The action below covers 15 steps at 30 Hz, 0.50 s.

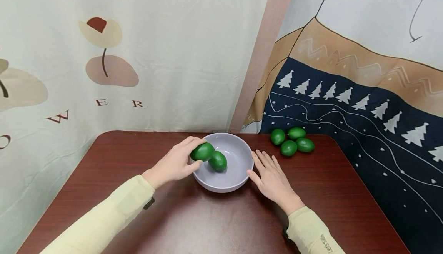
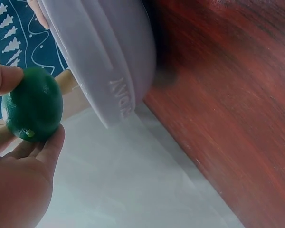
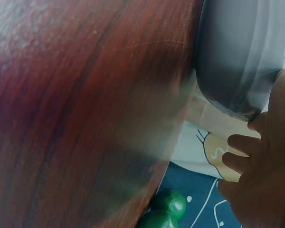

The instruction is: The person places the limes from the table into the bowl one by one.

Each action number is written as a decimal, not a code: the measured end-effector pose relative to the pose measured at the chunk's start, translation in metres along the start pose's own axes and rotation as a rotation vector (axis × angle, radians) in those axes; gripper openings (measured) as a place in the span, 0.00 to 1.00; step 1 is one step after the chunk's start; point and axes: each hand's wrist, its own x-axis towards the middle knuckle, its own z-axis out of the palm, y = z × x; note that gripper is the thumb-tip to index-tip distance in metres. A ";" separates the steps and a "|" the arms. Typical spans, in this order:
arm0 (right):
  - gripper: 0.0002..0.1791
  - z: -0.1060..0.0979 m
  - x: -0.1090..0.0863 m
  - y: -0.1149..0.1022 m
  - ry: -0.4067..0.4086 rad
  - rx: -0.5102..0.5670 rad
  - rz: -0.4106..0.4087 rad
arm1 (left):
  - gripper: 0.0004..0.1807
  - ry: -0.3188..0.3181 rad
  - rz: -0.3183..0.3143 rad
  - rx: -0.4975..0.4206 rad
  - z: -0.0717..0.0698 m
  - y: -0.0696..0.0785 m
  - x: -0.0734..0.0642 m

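A pale lavender bowl (image 1: 238, 165) stands on the table near its back edge. One green lime (image 1: 218, 161) lies inside it. Over the bowl's left rim, my left hand (image 1: 175, 161) pinches another lime (image 1: 202, 152) between thumb and fingers; the left wrist view shows this held lime (image 2: 35, 104) beside the bowl's outer wall (image 2: 102, 57). My right hand (image 1: 273, 177) touches the right side of the bowl with its fingers fairly straight. From the right wrist view, fingertips meet the bowl (image 3: 242, 57) near its rim.
Several more limes (image 1: 289, 148) sit grouped at the table's back right, beyond my right hand. The dark red wooden table (image 1: 221, 223) ends just behind the bowl. A pale printed curtain (image 1: 173, 73) hangs behind, and a dark blue tree-patterned cloth (image 1: 346, 131) hangs along the right.
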 end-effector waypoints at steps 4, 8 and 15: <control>0.38 0.000 0.000 0.000 0.001 0.004 -0.001 | 0.31 -0.011 0.017 0.001 0.002 0.002 0.001; 0.38 -0.001 0.000 0.000 -0.004 0.010 0.004 | 0.31 -0.018 0.037 0.008 0.004 0.003 0.001; 0.38 -0.001 0.000 0.000 -0.006 0.012 0.007 | 0.30 -0.045 0.058 0.002 0.008 0.004 0.001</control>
